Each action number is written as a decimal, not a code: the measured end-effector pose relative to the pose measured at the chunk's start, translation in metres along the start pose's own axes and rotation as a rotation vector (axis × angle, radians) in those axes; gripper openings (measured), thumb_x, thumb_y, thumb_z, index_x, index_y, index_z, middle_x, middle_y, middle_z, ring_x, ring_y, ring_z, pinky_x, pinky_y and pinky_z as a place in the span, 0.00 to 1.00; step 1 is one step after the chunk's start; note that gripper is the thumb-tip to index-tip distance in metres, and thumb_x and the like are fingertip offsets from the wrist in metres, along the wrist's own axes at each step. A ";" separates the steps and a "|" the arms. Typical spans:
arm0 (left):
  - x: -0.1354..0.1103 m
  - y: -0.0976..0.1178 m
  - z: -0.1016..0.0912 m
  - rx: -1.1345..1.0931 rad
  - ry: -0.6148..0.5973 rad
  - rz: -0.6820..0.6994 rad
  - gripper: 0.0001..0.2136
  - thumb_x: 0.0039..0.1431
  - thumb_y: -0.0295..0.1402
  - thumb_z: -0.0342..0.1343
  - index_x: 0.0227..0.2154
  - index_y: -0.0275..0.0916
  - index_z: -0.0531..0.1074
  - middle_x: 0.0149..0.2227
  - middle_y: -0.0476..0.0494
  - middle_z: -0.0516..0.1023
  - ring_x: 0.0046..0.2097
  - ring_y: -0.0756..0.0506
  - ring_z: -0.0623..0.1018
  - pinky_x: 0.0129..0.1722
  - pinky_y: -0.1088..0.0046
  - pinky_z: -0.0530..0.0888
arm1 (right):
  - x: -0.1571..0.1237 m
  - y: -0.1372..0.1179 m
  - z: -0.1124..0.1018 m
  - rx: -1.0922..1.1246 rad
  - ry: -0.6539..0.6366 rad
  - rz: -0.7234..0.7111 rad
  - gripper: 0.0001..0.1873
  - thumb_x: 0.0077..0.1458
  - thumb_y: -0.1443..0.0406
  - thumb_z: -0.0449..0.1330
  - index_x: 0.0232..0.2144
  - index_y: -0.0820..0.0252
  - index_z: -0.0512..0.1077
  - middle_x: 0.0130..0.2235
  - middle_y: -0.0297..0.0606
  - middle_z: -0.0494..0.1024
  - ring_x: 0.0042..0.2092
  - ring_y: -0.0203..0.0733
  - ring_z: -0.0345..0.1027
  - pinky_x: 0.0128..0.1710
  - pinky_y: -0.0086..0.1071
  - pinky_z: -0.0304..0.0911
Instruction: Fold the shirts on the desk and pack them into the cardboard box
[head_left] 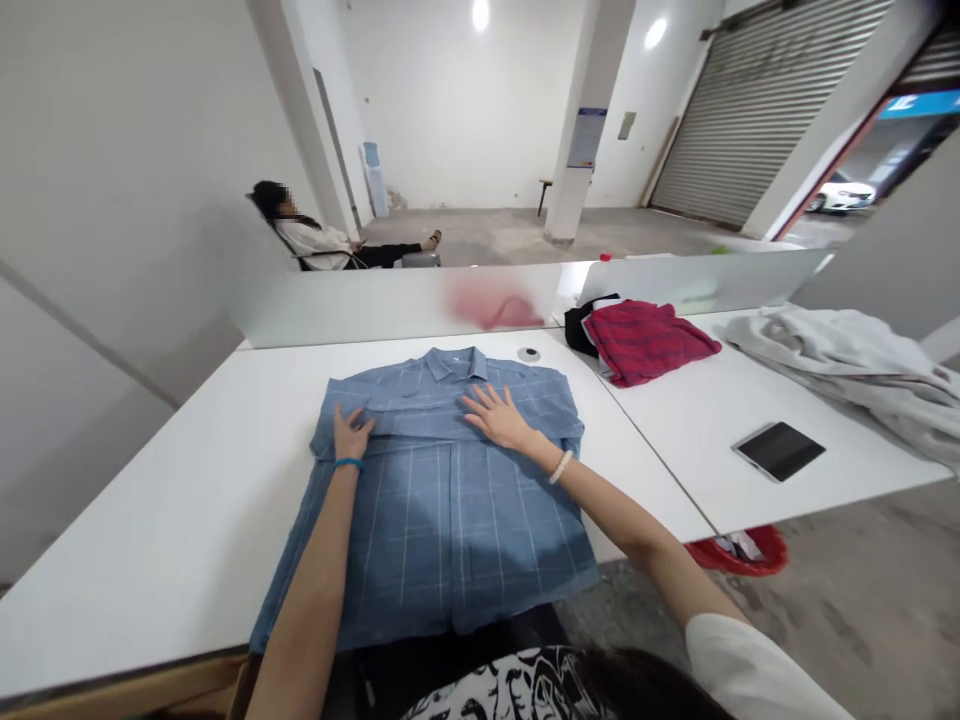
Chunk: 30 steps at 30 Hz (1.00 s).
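A blue shirt [420, 520] with thin white checks lies spread on the white table [172, 480], its collar toward the far side. Its sleeves are folded across the chest, and the hem reaches the near table edge. My left hand [350, 436] rests on the folded sleeve at the shirt's left, fingers apart. Over on the right of the chest, just below the collar, my right hand [496, 417] lies flat with fingers spread. Neither hand grips the cloth visibly.
A frosted divider [360, 305] runs along the table's back. To the right are a red plaid garment [645, 338], pale grey clothing [847, 350] and a dark-screened tablet [780, 451]. A red bin [772, 553] stands below. Beyond the divider a person [311, 238] sits reclined.
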<state>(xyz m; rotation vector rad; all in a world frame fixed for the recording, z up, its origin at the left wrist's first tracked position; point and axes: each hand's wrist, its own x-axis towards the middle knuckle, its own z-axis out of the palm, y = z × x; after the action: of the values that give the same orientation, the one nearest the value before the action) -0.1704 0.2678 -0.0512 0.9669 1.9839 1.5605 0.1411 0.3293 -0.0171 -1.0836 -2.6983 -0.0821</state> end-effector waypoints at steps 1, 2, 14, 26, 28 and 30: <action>-0.003 -0.001 -0.006 0.032 0.000 0.024 0.44 0.48 0.25 0.59 0.64 0.32 0.40 0.55 0.27 0.68 0.53 0.41 0.72 0.52 0.61 0.70 | -0.011 0.017 0.004 -0.038 0.001 0.105 0.29 0.64 0.52 0.38 0.63 0.55 0.55 0.65 0.46 0.51 0.66 0.59 0.38 0.60 0.62 0.35; -0.006 -0.001 -0.012 0.070 0.001 0.042 0.44 0.48 0.26 0.59 0.64 0.33 0.40 0.57 0.27 0.66 0.54 0.40 0.71 0.54 0.59 0.68 | -0.021 0.032 0.008 -0.067 -0.011 0.207 0.29 0.64 0.52 0.39 0.63 0.55 0.54 0.65 0.47 0.52 0.66 0.61 0.39 0.59 0.63 0.35; -0.026 -0.005 0.008 1.108 -0.366 0.548 0.30 0.61 0.47 0.41 0.63 0.37 0.53 0.66 0.38 0.50 0.66 0.33 0.49 0.61 0.47 0.50 | -0.035 0.083 0.034 -0.020 -0.143 0.389 0.37 0.60 0.43 0.35 0.65 0.51 0.45 0.67 0.44 0.45 0.66 0.61 0.35 0.59 0.62 0.35; 0.001 0.017 0.053 1.239 -0.311 0.511 0.29 0.63 0.45 0.38 0.62 0.33 0.54 0.64 0.33 0.53 0.65 0.32 0.53 0.60 0.48 0.53 | 0.025 0.140 0.025 0.018 -0.268 0.347 0.35 0.61 0.45 0.36 0.66 0.51 0.42 0.67 0.42 0.42 0.67 0.55 0.32 0.61 0.57 0.35; 0.001 0.026 0.055 1.240 -0.320 0.506 0.27 0.63 0.42 0.38 0.62 0.33 0.55 0.64 0.32 0.54 0.65 0.33 0.53 0.60 0.47 0.53 | 0.031 0.134 0.015 0.011 -0.281 0.353 0.35 0.62 0.47 0.37 0.65 0.55 0.45 0.67 0.46 0.45 0.66 0.58 0.36 0.60 0.58 0.36; -0.011 0.034 0.049 1.234 -0.323 0.570 0.26 0.63 0.41 0.38 0.61 0.33 0.57 0.64 0.33 0.54 0.65 0.34 0.52 0.61 0.45 0.50 | 0.026 0.118 0.004 -0.008 -0.267 0.355 0.34 0.63 0.49 0.38 0.65 0.60 0.48 0.66 0.51 0.46 0.66 0.61 0.36 0.60 0.60 0.34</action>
<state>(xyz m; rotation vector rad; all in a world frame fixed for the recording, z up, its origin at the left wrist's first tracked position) -0.1198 0.2963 -0.0329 2.1845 2.4553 0.0984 0.2036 0.4332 -0.0189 -1.6626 -2.6753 0.1216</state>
